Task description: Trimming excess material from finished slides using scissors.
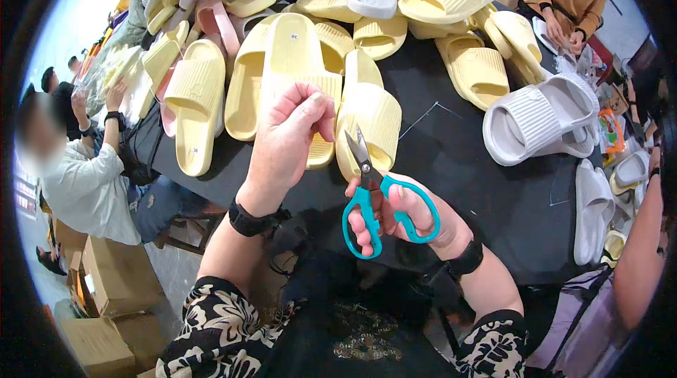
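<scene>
My right hand (416, 212) grips a pair of scissors (362, 200) with teal handles. Their dark blades are slightly parted and point away from me, over a yellow slide sandal (374, 120). To its left my left hand (282, 142) is raised with thumb and fingers pinched together. Whatever is in that pinch, if anything, is too small to make out. Behind the left hand lies another yellow slide (291, 46), its strap partly hidden. More yellow slides (194, 103) rest just left of it.
Yellow, grey and pink slides pile up along the far side of the black table (444, 180). Stacked grey slides (522, 124) and white slides (594, 212) sit at the right. People work at the left, far right and near right. Cardboard boxes (123, 276) stand at lower left.
</scene>
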### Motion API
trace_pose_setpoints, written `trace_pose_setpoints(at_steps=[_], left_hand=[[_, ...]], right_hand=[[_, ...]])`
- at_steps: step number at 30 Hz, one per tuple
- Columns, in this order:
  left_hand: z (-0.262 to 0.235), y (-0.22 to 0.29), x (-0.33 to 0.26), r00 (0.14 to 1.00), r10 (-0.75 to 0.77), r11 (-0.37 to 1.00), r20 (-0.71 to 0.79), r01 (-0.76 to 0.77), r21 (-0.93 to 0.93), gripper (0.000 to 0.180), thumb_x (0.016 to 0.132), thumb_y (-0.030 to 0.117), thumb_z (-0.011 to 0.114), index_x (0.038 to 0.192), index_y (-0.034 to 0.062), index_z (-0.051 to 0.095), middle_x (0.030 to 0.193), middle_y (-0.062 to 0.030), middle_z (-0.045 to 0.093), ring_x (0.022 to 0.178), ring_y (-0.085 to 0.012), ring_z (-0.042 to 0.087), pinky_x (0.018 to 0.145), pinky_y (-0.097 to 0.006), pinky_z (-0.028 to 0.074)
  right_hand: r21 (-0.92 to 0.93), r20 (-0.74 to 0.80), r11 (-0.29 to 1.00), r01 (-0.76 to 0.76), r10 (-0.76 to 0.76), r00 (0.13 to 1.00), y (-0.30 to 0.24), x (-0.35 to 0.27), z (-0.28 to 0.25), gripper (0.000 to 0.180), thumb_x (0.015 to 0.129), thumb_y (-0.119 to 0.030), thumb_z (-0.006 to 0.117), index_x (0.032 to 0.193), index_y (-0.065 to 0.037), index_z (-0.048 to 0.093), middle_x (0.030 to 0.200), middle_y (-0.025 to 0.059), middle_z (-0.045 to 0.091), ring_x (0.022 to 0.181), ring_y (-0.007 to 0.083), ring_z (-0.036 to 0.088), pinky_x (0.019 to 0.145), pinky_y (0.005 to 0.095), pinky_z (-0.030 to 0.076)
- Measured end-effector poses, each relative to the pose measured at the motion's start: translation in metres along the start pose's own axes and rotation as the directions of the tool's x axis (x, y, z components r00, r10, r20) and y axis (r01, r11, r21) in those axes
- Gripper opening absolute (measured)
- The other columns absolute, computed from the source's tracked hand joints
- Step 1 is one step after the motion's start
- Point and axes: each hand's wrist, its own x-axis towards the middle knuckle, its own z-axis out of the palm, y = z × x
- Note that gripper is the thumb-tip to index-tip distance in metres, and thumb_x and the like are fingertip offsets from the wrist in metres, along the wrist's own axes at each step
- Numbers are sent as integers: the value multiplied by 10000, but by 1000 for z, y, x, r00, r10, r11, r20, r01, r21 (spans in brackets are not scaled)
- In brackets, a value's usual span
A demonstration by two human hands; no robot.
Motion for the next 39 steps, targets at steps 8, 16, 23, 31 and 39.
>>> trace_pose_setpoints(at_steps=[8, 16, 23, 31, 39], left_hand=[[1, 4, -8, 1000, 10, 999, 21, -10, 40, 98, 942, 100, 482, 949, 14, 530, 844, -61, 577, 655, -122, 539, 610, -233, 443], [-2, 6, -20, 1000, -2, 996, -6, 2, 86, 87, 940, 90, 479, 938, 12, 519, 823, -43, 557, 663, -96, 517, 622, -216, 426], [-10, 27, -44, 999, 54, 980, 4, -54, 193, 64, 927, 48, 471, 918, 2, 514, 782, -33, 548, 638, -92, 502, 620, -208, 415], [-47, 63, -102, 997, -12, 947, -73, 35, 318, 65, 906, 69, 496, 917, 5, 505, 655, -37, 518, 513, -83, 451, 474, -191, 355], [-85, 106, -163, 937, -51, 739, -345, 268, 618, 123, 925, 174, 546, 921, 52, 530, 611, 3, 554, 478, -19, 430, 433, -155, 308]], right_hand=[[24, -95, 999, 25, -23, 995, -3, 2, 3, 457, 923, -398, 509, 1156, -8, 458, 822, 83, 608, 649, 152, 601, 557, 279, 511], [-11, -232, 999, 31, -33, 972, -3, 3, 7, 395, 906, -336, 533, 1085, 11, 477, 683, 39, 527, 480, 98, 486, 408, 233, 413], [40, -246, 982, 185, -169, 954, -5, 2, -1, 383, 900, -335, 561, 1082, -8, 480, 668, 49, 504, 469, 105, 465, 390, 238, 399], [90, -232, 970, 227, -201, 952, -4, 1, -19, 445, 887, -399, 584, 1129, -40, 480, 671, 44, 503, 493, 114, 471, 395, 240, 397], [81, -264, 906, 414, -382, 886, -18, 1, -41, 532, 864, -475, 588, 1190, -63, 502, 688, 35, 528, 493, 103, 480, 352, 239, 398]])
